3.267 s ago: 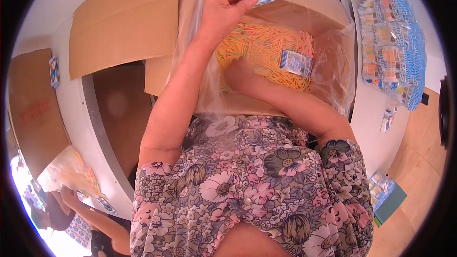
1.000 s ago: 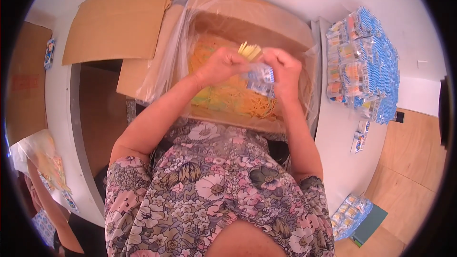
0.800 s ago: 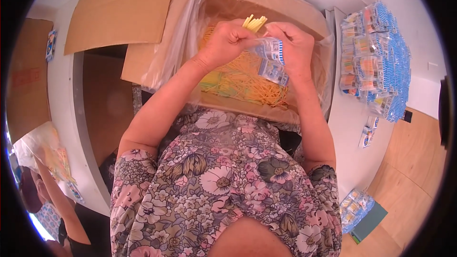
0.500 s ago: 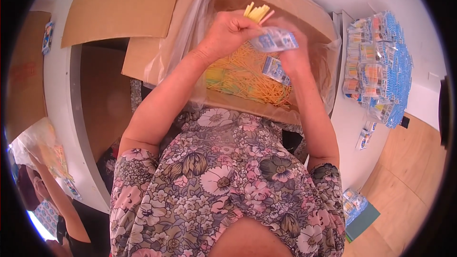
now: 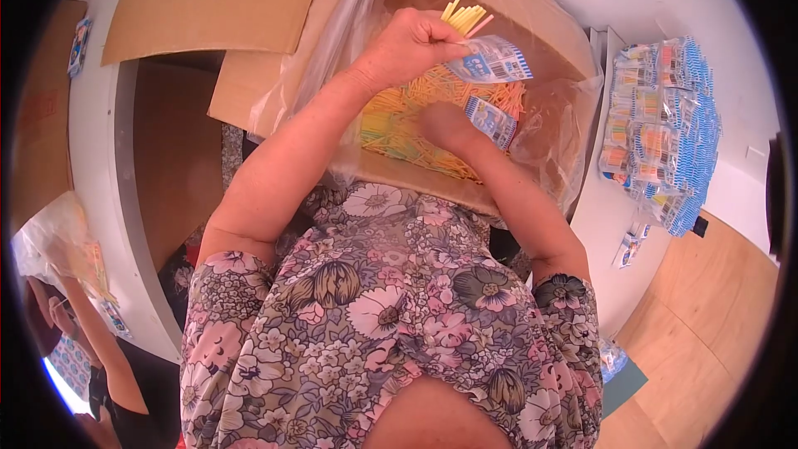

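My left hand (image 5: pixel 416 48) is closed above the carton, pinching a small bundle of thin yellow and pink sticks (image 5: pixel 467 18). The same hand also grips a blue-and-white printed plastic packet (image 5: pixel 496 60), which hangs out to the right of its fingers. Lower down, my right hand (image 5: pixel 453 126) reaches into the loose heap of yellow, orange and green sticks (image 5: pixel 395 129). Its fingers are blurred and partly hidden. Just right of that hand, a second blue-and-white packet (image 5: pixel 492 122) lies on the heap.
Clear plastic lines the cardboard carton (image 5: pixel 549 17). To the right, many filled packets (image 5: pixel 657 129) are stacked on a white surface, with a loose packet (image 5: pixel 633 245) nearer. Large cardboard flaps (image 5: pixel 216 4) stick out at left. A co-worker's arm (image 5: pixel 112 349) shows at lower left.
My right hand has left the packet near my left hand and dropped into the stick heap. The left hand still holds the sticks and packet, slightly further right.
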`<state>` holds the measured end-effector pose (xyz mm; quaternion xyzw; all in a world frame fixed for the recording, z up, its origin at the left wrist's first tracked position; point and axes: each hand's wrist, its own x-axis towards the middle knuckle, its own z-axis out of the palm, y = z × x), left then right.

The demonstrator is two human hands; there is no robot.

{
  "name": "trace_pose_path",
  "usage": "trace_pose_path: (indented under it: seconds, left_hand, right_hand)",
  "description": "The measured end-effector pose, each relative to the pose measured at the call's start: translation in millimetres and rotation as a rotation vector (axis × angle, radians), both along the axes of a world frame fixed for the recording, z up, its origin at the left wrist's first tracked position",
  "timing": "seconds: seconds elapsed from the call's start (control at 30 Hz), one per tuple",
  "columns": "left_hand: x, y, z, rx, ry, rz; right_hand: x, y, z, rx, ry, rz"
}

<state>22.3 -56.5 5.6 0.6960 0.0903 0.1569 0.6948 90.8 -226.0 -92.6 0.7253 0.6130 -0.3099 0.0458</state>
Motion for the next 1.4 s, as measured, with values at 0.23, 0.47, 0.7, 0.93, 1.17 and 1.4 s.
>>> trace_pose_path:
  seconds: [0.23,0.47,0.7,0.93,1.17,1.4]
  left_hand:
    - [-7,3,-2,-0.073,0.089,-0.189]
    - [-12,-2,-6,0.082,0.082,-0.297]
    - [-17,-7,-10,0.070,0.059,-0.364]
    - [-15,-12,-9,0.203,-0.028,-0.289]
    - [-13,-16,-19,0.350,-0.062,-0.257]
    - [-12,-17,-27,0.479,-0.092,-0.252]
  right_hand:
    - [44,-13,89,0.156,0.871,-1.013]
    - [29,-8,115,0.597,1.130,-1.099]
    - [18,2,124,0.625,0.960,-0.992]
    - [22,19,128,0.935,0.439,-0.889]
    - [26,39,120,0.842,0.145,-0.665]
    - [20,33,126,0.741,-0.016,-0.719]
